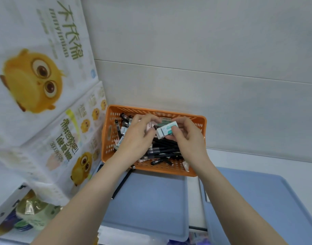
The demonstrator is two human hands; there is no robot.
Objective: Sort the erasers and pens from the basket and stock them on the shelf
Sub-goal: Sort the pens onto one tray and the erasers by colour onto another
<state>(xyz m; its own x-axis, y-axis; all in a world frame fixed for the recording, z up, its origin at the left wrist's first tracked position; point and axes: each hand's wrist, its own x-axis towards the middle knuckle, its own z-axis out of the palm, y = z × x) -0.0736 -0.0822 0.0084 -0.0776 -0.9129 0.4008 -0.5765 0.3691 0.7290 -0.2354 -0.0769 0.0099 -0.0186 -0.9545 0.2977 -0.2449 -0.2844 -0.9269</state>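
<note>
Right grip (188, 137) pinches a white-and-teal eraser (166, 130) at its fingertips. Left grip (139, 137), just beside that eraser, curls round a small pinkish item (150, 126). Orange basket (162, 169) sits directly under both grips, with black pens (162, 151) heaped below them.

Item one: a large white soft-plastic tissue pack printed with a yellow cartoon chick and green lettering (36, 68) stands at far left, and a second, smaller white pack with the same chick print (63, 147) sits directly below it, touching. Item two: two flat blue-grey plastic trays lie side by side with a narrow gap, one left (148, 209), one right (257, 209). Item three: a pale green container with a gold foil label (33, 213) sits in the lower-left corner under the smaller pack, details blurred.
</note>
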